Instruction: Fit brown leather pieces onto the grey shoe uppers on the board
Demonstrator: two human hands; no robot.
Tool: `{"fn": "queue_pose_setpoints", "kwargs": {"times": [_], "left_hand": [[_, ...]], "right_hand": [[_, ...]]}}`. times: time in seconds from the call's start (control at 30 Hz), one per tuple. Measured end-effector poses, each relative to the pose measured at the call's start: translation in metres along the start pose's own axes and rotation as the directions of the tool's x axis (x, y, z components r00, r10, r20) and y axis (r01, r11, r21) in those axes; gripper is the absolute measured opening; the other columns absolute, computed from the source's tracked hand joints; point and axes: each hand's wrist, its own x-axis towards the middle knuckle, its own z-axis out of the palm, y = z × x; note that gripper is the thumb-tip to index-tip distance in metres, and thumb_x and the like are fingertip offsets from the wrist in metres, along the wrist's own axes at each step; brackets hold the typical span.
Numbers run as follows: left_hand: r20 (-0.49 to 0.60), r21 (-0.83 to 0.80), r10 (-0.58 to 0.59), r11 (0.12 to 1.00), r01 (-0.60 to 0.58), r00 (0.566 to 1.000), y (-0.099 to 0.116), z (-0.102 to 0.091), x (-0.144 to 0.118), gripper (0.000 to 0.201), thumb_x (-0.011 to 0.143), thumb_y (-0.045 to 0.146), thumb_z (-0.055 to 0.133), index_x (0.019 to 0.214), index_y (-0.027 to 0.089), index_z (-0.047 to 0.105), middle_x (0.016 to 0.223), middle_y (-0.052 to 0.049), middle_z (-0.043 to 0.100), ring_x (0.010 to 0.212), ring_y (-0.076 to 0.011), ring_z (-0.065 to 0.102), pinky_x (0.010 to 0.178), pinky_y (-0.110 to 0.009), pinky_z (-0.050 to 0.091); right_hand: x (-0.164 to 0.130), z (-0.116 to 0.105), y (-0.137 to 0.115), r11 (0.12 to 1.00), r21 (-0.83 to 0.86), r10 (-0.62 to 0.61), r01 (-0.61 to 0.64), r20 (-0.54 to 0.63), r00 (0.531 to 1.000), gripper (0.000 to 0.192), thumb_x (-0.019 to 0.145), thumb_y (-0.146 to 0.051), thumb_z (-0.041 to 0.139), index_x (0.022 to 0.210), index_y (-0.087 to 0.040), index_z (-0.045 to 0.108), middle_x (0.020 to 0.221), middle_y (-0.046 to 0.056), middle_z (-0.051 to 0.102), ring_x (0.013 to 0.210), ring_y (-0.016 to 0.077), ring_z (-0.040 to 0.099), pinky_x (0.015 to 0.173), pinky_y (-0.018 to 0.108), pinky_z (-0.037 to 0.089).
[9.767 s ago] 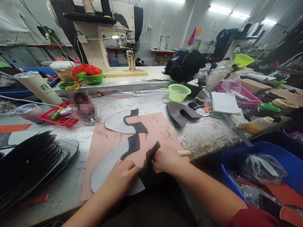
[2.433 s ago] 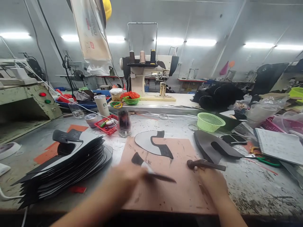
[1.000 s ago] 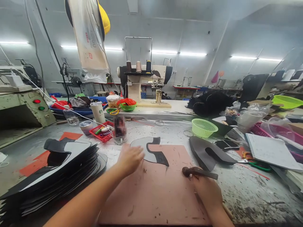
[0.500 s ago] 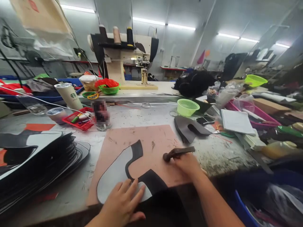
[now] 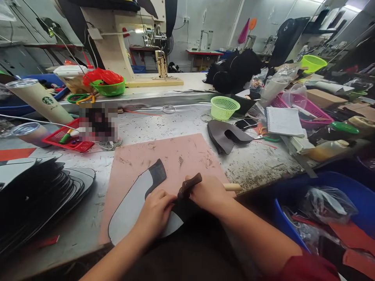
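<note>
A curved shoe-upper piece [image 5: 129, 207], pale grey with black ends, lies on a pink work mat [image 5: 187, 152]. My left hand [image 5: 156, 208] is on its inner curve, with fingers bent and drawn together at the black edge; the fingertips are partly hidden. My right hand [image 5: 209, 193] is closed around a hammer [image 5: 191, 184]. The dark hammer head is close beside my left fingertips, over the piece's near black end, and the wooden handle sticks out to the right. My right wrist and the dark lap area hide part of that end.
A stack of cut pieces [image 5: 38, 199] stands on the left. Behind it are a red tray [image 5: 70, 136] and a tumbler [image 5: 41, 99]. A green basket [image 5: 225, 108], a dark upper piece [image 5: 227, 136] and a notebook [image 5: 284, 121] lie right. A blue bin [image 5: 288, 222] stands lower right.
My right hand has brought the hammer left and down, close to my left hand. My left hand has gone from lying flat to bent, gathered fingers. The view has tilted down.
</note>
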Motion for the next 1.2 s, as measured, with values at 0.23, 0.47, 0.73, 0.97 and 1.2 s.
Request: {"fn": "queue_pose_setpoints", "kwargs": {"times": [0.23,0.47,0.73,0.97,1.2], "left_hand": [[-0.089,0.189,0.266,0.951,-0.246,0.960,-0.004,0.005,-0.003,0.026,0.082,0.009,0.036,0.090,0.017,0.059,0.078,-0.005,0.058,0.073,-0.0157,0.051,0.067,-0.030,0.043],[0.052,0.293,0.216,0.930,-0.222,0.975,0.004,-0.004,-0.002,0.029,0.078,0.004,0.037,0.092,0.019,0.058,0.072,-0.004,0.054,0.070,-0.0166,0.049,0.062,-0.030,0.041],[0.100,0.252,0.140,0.954,-0.161,0.985,0.002,-0.011,-0.002,0.024,0.076,0.005,0.038,0.078,0.019,0.058,0.072,-0.003,0.055,0.067,-0.0156,0.049,0.061,-0.028,0.039],[0.140,0.190,0.101,0.974,-0.127,0.985,-0.005,-0.015,-0.007,0.025,0.079,0.010,0.037,0.084,0.021,0.059,0.075,-0.003,0.057,0.069,-0.0149,0.052,0.061,-0.028,0.036],[0.291,0.203,0.029,0.975,-0.091,0.956,-0.006,-0.029,-0.010,0.025,0.079,0.008,0.040,0.087,0.023,0.058,0.078,-0.001,0.058,0.074,-0.0150,0.053,0.067,-0.030,0.032]], "right_hand": [[-0.010,-0.016,-0.002,0.998,0.011,-0.058,0.059,-0.077,0.995,0.018,0.080,-0.022,0.041,0.083,-0.023,0.059,0.071,0.002,0.066,0.065,0.0168,0.060,0.053,0.023,0.034],[-0.006,-0.030,-0.006,0.993,-0.005,-0.118,0.118,0.061,0.991,0.021,0.079,-0.016,0.041,0.080,-0.019,0.061,0.071,0.005,0.066,0.067,0.0160,0.060,0.057,0.023,0.037],[-0.001,-0.026,-0.001,0.999,-0.038,-0.008,0.011,0.078,0.997,0.020,0.074,-0.015,0.044,0.079,-0.017,0.063,0.072,0.007,0.066,0.071,0.0181,0.061,0.059,0.024,0.039],[-0.004,-0.022,-0.007,0.990,0.024,-0.142,0.142,0.025,0.989,0.023,0.077,-0.017,0.041,0.086,-0.020,0.063,0.078,0.005,0.067,0.070,0.0173,0.061,0.059,0.024,0.039],[-0.002,-0.023,-0.018,0.982,0.011,-0.191,0.191,0.033,0.981,0.022,0.076,-0.017,0.042,0.079,-0.019,0.064,0.076,0.005,0.068,0.069,0.0164,0.061,0.056,0.024,0.038]]}}
